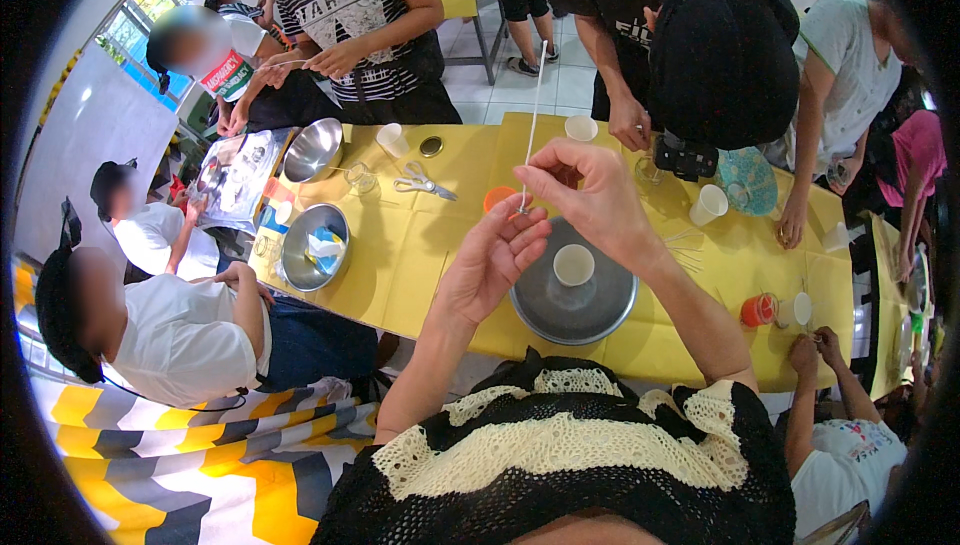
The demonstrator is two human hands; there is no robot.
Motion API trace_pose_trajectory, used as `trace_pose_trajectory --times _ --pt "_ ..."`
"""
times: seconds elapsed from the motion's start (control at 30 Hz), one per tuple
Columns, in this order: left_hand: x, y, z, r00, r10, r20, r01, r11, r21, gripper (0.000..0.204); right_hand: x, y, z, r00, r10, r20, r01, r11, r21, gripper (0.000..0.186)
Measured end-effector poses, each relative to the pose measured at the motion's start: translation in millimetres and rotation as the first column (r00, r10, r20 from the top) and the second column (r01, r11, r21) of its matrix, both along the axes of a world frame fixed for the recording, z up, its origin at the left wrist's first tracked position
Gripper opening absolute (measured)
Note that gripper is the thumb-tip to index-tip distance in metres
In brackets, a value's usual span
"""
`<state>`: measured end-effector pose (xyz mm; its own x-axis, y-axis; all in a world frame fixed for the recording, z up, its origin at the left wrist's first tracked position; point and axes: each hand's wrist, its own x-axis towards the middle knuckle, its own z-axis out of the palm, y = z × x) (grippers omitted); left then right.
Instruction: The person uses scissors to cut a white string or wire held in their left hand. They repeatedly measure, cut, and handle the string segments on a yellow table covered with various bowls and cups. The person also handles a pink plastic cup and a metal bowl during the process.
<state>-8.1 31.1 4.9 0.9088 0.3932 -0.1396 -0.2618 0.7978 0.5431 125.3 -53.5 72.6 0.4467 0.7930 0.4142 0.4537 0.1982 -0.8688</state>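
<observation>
My right hand [590, 195] pinches a long white wick [535, 95] that stands nearly upright. A small metal tab [523, 211] at its lower end rests at the fingertips of my left hand [495, 260], whose fingers are curled palm up. An orange container [500, 197] is partly hidden behind my hands. Beneath them, a white cup [573, 265] sits in a round grey pan [582, 315] on the yellow-covered table [420, 245]. Several loose pale strands [683, 251] lie on the table to the right of the pan.
Steel bowls [315, 245], scissors [425, 183], a glass [362, 178] and a silver tray [237, 165] occupy the left side. At right are a white cup [708, 205], a patterned blue-green item [745, 170] and a red cup [757, 310]. Co-workers [170, 335] surround the table, several handling small items.
</observation>
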Motion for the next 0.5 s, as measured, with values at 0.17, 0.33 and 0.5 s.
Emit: trace_pose_trajectory --times 0.17,0.33,0.5 --pt "1.5 -2.5 10.0 0.999 0.032 -0.042 -0.02 0.966 0.257 0.026 1.5 0.6 -7.2 1.0 0.001 0.021 -0.001 1.0 -0.012 0.017" --pt "1.9 1.1 7.1 0.989 0.136 -0.064 -0.089 0.875 0.476 0.019 -1.2 -1.2 -6.8 0.998 0.007 0.063 -0.006 1.0 -0.025 0.015" --pt "2.6 4.0 4.0 0.971 0.228 -0.071 -0.132 0.758 0.639 0.019 -1.7 0.5 -7.8 0.995 0.018 0.095 -0.015 0.999 -0.032 0.014"
